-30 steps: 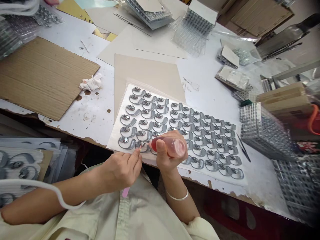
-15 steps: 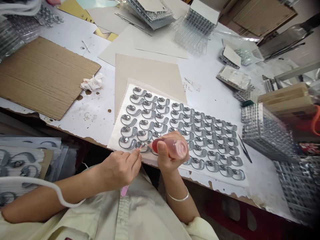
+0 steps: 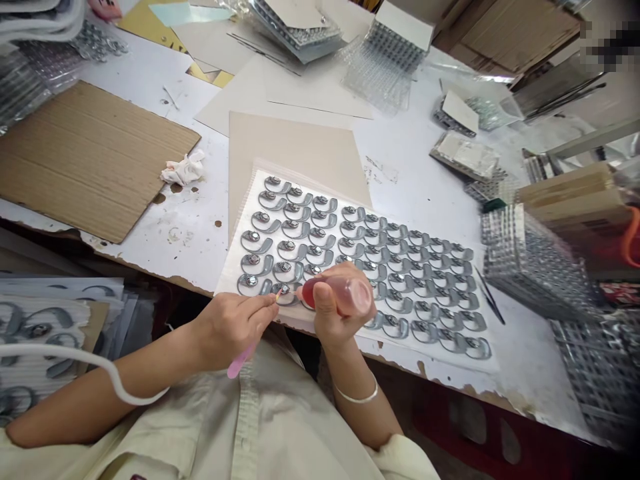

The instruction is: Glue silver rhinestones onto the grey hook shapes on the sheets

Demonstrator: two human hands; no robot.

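My left hand is closed around a slim pink-handled tool, whose thin pale tip meets a ring-like metal piece in the sheet's front row. In my right hand is a clear squeeze bottle with red liquid, tilted so its nozzle points left at the same piece. I cannot tell whether the nozzle touches it. Under both hands lies a white sheet bearing rows of curved grey metal pieces with small clear stones. The right hand covers some of these pieces.
Left of the sheet are brown cardboard and crumpled tissue. A beige board lies behind it. Dark tweezers rest at its right edge, near stacked bagged parts. More sheets of pieces sit low on the left.
The left hand has shifted slightly left, and the pink handle has swung left, showing more of its length. The right hand and bottle stay almost in place.
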